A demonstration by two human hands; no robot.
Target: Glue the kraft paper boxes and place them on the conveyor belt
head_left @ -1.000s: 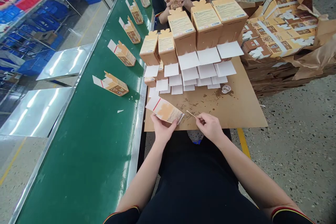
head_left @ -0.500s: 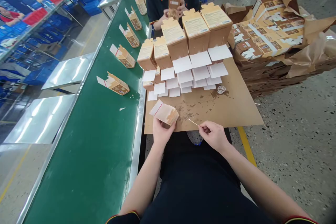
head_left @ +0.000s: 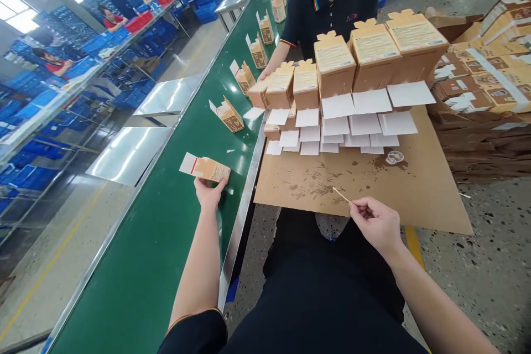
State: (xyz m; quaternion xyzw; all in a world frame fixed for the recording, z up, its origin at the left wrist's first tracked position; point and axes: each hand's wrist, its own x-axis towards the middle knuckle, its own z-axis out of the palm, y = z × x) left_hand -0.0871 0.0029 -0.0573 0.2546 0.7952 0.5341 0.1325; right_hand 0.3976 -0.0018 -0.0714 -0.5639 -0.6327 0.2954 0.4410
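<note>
My left hand [head_left: 211,191] is closed around the near side of a small brown and tan carton [head_left: 212,170] over the green conveyor belt [head_left: 153,249]. A white flap with a red strip sticks out from the carton's left end. Whether the carton rests on the belt I cannot tell. In a pinch, my right hand [head_left: 375,224] holds a cotton swab [head_left: 341,194] by one end, its tip pointing up and left above the stained cardboard sheet [head_left: 431,193]. On that sheet lies a small clear round dish [head_left: 394,157] with wet spots around it.
Stacked cartons [head_left: 334,69] with white flaps stand on the far part of the sheet. More open cartons [head_left: 227,114] line the belt. A co-worker [head_left: 332,0] sits opposite, one hand at a carton. Packed flat cartons [head_left: 477,77] fill a paper-lined bulk pack at right.
My left hand has carried the carton left from above the cardboard sheet to the belt. My right hand still holds the swab. The co-worker's hand has moved to a carton beside the stack.
</note>
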